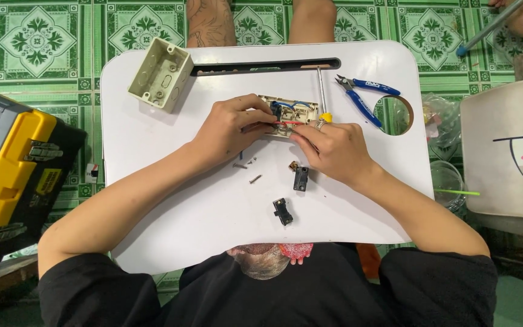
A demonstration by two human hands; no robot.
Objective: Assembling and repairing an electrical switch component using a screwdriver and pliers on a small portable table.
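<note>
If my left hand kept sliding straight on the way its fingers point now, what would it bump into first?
The left hand points rightward across the white lap table. It already touches the cream switch plate with red and blue wires, so that comes first; beyond it probably the right hand, though depth is unclear.

White table mid-frame. On it: beige box upper left, blue cutters upper right, screwdriver, switch plate centre, loose screws, two black switch parts lower centre.
</note>
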